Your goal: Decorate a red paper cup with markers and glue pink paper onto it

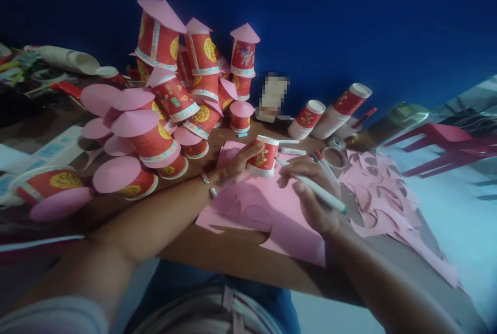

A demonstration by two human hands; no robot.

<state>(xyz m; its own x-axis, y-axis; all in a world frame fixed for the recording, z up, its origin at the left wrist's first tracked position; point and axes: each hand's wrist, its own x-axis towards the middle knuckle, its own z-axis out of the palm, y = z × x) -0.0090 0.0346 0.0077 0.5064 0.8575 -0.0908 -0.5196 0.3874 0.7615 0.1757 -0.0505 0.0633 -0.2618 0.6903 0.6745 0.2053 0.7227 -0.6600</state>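
Observation:
My left hand [236,162] is closed round the side of a red and white paper cup [262,156] with a gold print. The cup is above a pink paper sheet [287,204] that has curved pieces cut out of it. My right hand [314,194] grips a pale marker pen [320,193] with a green end pointing back toward me. The pen's tip is beside the cup's right side; whether it touches cannot be told. Behind the cup lie another white marker [292,151] and a roll of tape [334,158].
To the left stand and lie several red cups with pink cone tops [135,124], some stacked. Cup stacks [342,109] lean at the back right. Pink paper scraps [382,189] cover the table's right side. A red plastic stool [446,142] is beyond it. A blue wall [330,18] rises behind.

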